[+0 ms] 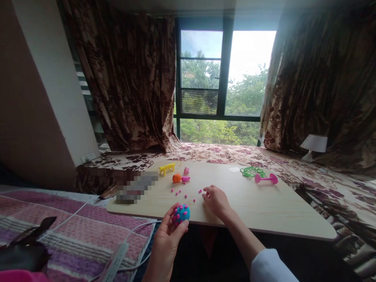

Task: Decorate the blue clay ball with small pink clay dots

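My left hand [172,231] is closed around a blue ball [184,214] studded with small pink balls, apparently of modelling clay. It is held up at the table's near edge. Over the tabletop, my right hand [216,200] has its fingers slightly curled and apart, with its fingertips right beside a small pink ball [200,191]. Several more loose pink balls [185,196] lie scattered to the left of that hand. Behind them are an orange lump [176,178] and, touching it, a pink piece [186,179]. A smaller pink lump [186,170] sits farther back.
The pale wooden table [249,207] carries a yellow animal-shaped toy [167,168] at the back left. Toward its right end lie a tangle of green string or beads [253,171] and a pink dumbbell-shaped toy [266,179]. A power strip [114,260] with a white cable lies at lower left.
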`<state>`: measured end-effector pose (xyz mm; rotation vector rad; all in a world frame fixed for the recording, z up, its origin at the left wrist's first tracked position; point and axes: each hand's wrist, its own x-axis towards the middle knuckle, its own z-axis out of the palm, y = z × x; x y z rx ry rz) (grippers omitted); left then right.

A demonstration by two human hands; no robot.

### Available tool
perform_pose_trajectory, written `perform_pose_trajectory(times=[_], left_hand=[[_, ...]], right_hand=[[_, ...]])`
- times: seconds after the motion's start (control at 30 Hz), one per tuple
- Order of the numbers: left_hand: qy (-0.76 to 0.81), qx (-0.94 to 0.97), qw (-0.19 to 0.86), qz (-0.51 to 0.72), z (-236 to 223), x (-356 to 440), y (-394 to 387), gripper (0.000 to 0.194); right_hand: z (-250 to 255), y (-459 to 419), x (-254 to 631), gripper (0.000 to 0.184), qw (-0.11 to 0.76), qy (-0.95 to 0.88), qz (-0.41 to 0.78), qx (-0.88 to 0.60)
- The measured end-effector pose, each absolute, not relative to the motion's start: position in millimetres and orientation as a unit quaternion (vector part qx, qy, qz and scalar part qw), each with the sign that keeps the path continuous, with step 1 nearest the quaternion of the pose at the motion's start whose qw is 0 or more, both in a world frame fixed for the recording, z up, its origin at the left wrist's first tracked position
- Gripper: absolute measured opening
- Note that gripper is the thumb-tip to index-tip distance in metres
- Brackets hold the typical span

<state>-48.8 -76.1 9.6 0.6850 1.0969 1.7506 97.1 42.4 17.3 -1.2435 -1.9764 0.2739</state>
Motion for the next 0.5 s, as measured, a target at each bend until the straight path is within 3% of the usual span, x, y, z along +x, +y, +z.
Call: perform_pose_trajectory(times=[0.2, 0.4, 0.5], left_hand=[[0.486, 0.346, 0.404, 0.694, 15, -41, -82, 0.058], [0.409, 0.255, 0.539, 0.691, 17, -46, -81, 0.052], [0.394, 0.245, 0.575, 0.674, 26, -43, -88, 0.050]], right_hand=[[16, 48, 93, 0.020, 0.369, -0.777, 0.116, -0.496], [28, 3, 98, 0.016, 0.397, -0.778, 0.195, -0.446], [36, -34, 98, 0.015, 0.461, -0.753, 0.271, -0.385]])
